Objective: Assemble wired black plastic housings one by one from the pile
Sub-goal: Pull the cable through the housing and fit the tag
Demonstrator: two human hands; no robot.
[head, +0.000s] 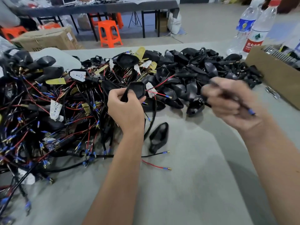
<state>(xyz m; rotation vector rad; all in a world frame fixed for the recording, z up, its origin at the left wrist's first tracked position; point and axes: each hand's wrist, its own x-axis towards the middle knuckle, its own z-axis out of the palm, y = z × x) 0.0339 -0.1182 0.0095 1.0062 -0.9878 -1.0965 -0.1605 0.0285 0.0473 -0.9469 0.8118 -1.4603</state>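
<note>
Nearest the camera, two bare forearms reach over a pale grey table (186, 184). A single black housing shell (158, 138) lies on the bare cloth between them, with a black lead and a red lead (155, 166) ending in brass tips just below it. The left hand (125, 109) grips a black plastic housing (135, 91), fingers curled round its lower end, red wire trailing off to the right. The right hand (230, 104) is motion-blurred, its fingers closed round a black wire (233, 98) with a blue-sleeved terminal at its end. To the left spreads the pile of wired housings (53, 111), tangled with red and black leads. Behind the hands lies a heap of empty black shells (194, 72). At right a cardboard box (274, 77) sits on the table, two water bottles (253, 30) behind it. Beyond the table edge are a brown carton (47, 39), orange stools (109, 34) and a dark-covered table (97, 7) on a grey floor.
</note>
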